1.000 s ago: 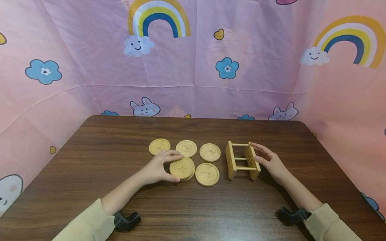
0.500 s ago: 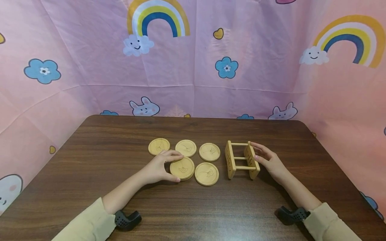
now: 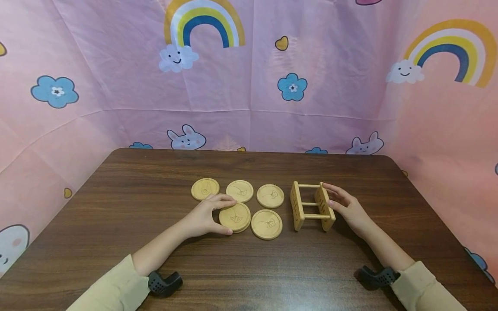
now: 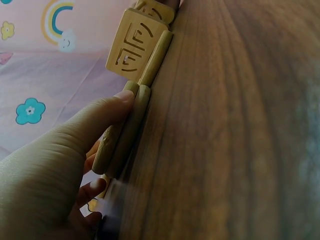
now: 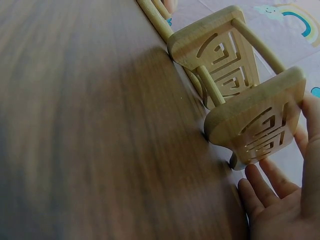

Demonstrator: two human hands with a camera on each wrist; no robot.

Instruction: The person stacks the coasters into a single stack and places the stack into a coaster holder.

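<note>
My left hand (image 3: 204, 216) pinches a round wooden coaster (image 3: 235, 217) with a ginkgo leaf engraving between thumb and fingers. This coaster lies over a second coaster (image 4: 134, 125), whose edge shows just beneath it in the left wrist view. At the right, my right hand (image 3: 351, 212) touches the outer side panel of a small wooden coaster rack (image 3: 298, 207). Its fingertips lie along that panel, which has cut-out slots (image 5: 267, 132) in the right wrist view. Three rods join the rack's two panels, and no coaster sits between them.
Another coaster (image 3: 266, 224) lies between the pair and the rack. Behind are three more: a left coaster (image 3: 205, 189), partly overlapped by my left hand, a middle coaster (image 3: 239, 191) and a right coaster (image 3: 270, 196). Everything rests on a dark wooden table (image 3: 249, 276) before a printed cloth (image 3: 334, 108).
The upper coaster in my left hand has settled slightly more squarely over the one beneath it. My right hand and the rack stay in place.
</note>
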